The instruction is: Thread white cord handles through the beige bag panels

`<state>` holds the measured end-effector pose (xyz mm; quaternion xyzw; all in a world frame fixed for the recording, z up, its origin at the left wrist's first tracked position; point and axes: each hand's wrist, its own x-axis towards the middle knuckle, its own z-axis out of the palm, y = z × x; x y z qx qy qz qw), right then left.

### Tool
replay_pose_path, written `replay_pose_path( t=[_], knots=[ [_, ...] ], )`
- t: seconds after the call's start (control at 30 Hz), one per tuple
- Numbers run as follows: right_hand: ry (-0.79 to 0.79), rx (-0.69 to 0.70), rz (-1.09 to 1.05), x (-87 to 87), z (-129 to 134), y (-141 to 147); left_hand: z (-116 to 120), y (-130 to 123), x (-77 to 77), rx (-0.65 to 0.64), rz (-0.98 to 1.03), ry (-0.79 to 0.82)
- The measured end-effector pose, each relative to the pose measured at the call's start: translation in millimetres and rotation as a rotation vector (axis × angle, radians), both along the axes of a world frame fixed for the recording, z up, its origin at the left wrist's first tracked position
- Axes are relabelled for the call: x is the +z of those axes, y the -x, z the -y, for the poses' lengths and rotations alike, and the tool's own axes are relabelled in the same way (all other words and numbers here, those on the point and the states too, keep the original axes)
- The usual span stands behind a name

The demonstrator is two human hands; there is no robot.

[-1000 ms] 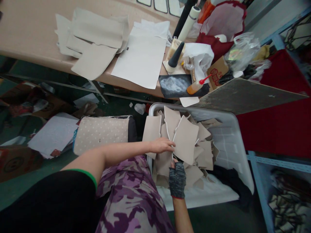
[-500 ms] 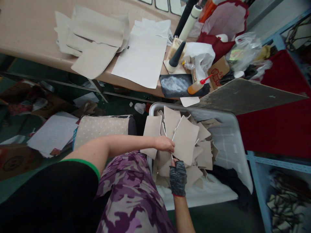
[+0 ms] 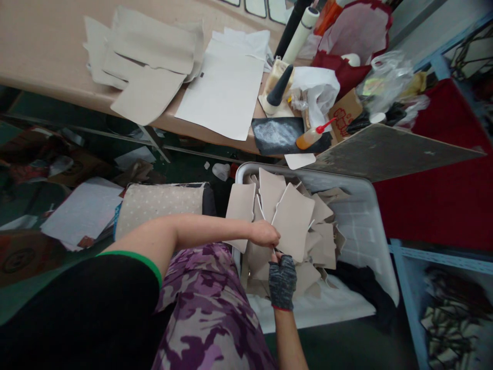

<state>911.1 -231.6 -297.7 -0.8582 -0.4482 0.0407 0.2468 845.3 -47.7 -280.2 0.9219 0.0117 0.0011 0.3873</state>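
Note:
My bare left hand (image 3: 265,234) reaches in from the left over a white plastic tub (image 3: 352,210), fingers closed in a pinch. Just below it, my right hand (image 3: 282,282) wears a grey fingerless glove, its fingers closed as well. A thin pale strip shows between the two sets of fingertips; what it belongs to is too small to tell. Right beside them lies a large beige panel (image 3: 295,221) with a white edge, its lower end close to the gloved fingers. More beige pieces (image 3: 323,246) are heaped loosely underneath in the tub.
Beyond the tub is a workbench (image 3: 46,61) with stacked beige sheets (image 3: 154,51), white paper (image 3: 227,82) and a glue bottle (image 3: 310,137). A grey board (image 3: 393,154) juts over the tub's far edge. A dotted cushion (image 3: 162,200) lies left; blue shelving (image 3: 408,293) stands right.
My left hand has shifted slightly right and down, nearer the gloved fingertips, covering more of the pale strip. My right hand has stayed almost in place.

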Motion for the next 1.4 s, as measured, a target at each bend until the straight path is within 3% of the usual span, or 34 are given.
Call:
replay_pose_path(
  t=[0.17, 0.33, 0.5, 0.7, 0.83, 1.1, 1.23, 1.4],
  knots=[
    [0.008, -0.007, -0.055, 0.7, 13, 0, -2, 0, 2.6, -0.056, 0.047, -0.045],
    [0.079, 0.108, 0.199, -5.0, 26, 2, -3, 1, 3.2, -0.124, 0.059, -0.111],
    [0.093, 0.122, 0.303, -10.1, 26, 0, 4, -3, -0.8, -0.155, 0.135, -0.192],
    [0.091, 0.245, 0.449, -22.2, 26, -7, 19, -3, -3.5, -0.190, 0.190, -0.255],
    [0.096, 0.247, 0.512, -23.8, 21, -7, 13, 4, -4.9, -0.158, 0.210, -0.346],
    [0.031, 0.214, 0.444, -14.9, 17, -2, -43, 19, -13.9, 0.021, 0.106, -0.349],
    [0.044, 0.214, 0.402, -16.2, 7, -3, -38, 18, -12.9, 0.011, 0.084, -0.324],
    [0.083, 0.215, 0.404, -21.5, -27, -10, -28, 11, -7.1, -0.082, 0.078, -0.292]
  ],
)
